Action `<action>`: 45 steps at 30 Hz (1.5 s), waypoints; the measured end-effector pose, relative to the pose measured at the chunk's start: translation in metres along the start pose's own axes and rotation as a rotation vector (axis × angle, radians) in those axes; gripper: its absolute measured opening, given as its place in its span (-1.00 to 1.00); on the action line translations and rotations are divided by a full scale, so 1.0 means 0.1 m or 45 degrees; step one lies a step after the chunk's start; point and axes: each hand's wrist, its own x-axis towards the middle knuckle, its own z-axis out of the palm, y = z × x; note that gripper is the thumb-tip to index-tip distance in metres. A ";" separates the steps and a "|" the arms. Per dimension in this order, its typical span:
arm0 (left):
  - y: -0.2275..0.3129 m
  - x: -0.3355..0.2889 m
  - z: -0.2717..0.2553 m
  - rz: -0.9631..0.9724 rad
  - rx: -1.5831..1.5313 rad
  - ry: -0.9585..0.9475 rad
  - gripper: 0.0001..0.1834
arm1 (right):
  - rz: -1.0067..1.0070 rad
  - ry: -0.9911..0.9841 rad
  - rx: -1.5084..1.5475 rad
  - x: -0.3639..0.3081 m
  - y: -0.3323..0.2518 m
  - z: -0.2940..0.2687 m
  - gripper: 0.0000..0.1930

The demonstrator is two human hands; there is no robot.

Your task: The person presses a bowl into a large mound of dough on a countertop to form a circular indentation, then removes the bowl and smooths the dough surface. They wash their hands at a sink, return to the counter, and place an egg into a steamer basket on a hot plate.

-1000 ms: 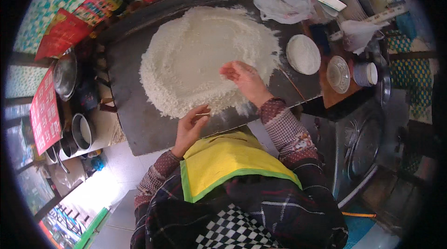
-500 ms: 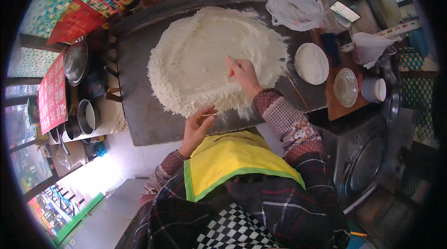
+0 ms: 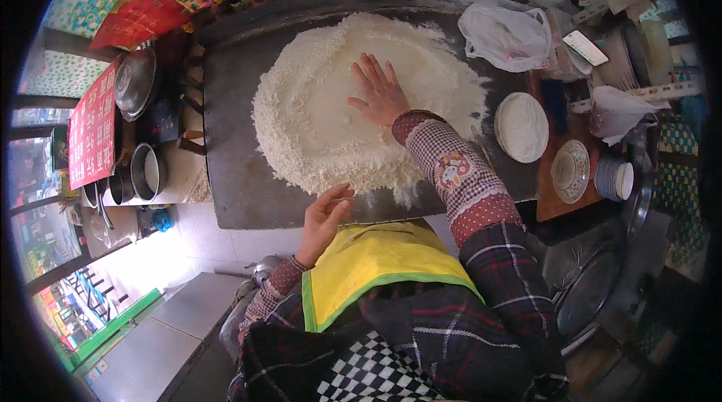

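Note:
A wide mound of white flour [image 3: 301, 142] covers much of the dark worktop [image 3: 233, 191], with a raised rim around a smoother, shallow middle. My right hand [image 3: 381, 92] is over that middle, palm down with fingers spread. It appears to touch the flour, and nothing is in it. My left hand [image 3: 327, 215] hovers by the worktop's front edge, close to the near rim of the mound. Its fingers are loosely bent and apart, with nothing visible in them. A thin stick [image 3: 480, 145] lies right of the flour, partly hidden by my right sleeve.
To the right stand a round container of white powder [image 3: 521, 127], a patterned bowl [image 3: 570, 171] and stacked bowls [image 3: 609, 179]. A clear plastic bag [image 3: 505, 35] and a phone [image 3: 585, 48] lie at the back right. Pots [image 3: 148, 172] and a metal lid [image 3: 135, 83] sit at left.
My right hand has opened from a loosely closed shape, spreading its fingers over the flour, and reached slightly farther in. My left hand stays near the front edge. The whole view has shifted slightly.

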 end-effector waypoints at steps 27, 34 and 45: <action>0.78 1.47 0.73 0.527 0.227 -0.035 -0.24 | 0.542 -0.047 2.256 0.05 -0.48 -0.84 0.04; 0.62 1.44 0.74 0.285 -0.089 -0.125 -0.15 | 0.408 0.070 1.697 0.09 -0.33 -0.52 -0.16; 0.37 1.67 0.17 -0.050 -0.619 0.057 0.02 | 0.064 -0.105 0.100 0.05 0.11 0.26 -0.23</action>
